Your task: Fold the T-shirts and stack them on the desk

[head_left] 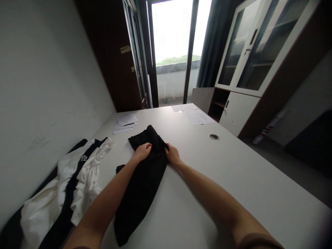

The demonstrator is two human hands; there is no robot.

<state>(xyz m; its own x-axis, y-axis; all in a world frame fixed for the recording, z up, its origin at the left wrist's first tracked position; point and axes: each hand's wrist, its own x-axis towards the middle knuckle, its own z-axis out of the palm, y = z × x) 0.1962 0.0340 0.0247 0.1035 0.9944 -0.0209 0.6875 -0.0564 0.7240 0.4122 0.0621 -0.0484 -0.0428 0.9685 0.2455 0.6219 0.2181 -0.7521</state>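
A black garment (pixel 145 183) lies lengthwise on the white table (pixel 197 166), its far end bunched and partly folded over. My left hand (pixel 143 151) is closed at the garment's upper left part, fingers curled on the cloth. At the right edge of the folded part, my right hand (pixel 172 153) pinches the black fabric. Both forearms reach in from the bottom of the view, and the left one covers part of the garment's left side.
White and black clothes (pixel 86 173) lie piled along the left wall. Papers with a pen (pixel 126 121) rest at the far left, and more sheets (pixel 198 116) at the far right. A round cable hole (pixel 214 137) is near the right edge. Cabinets (pixel 240 112) stand beyond.
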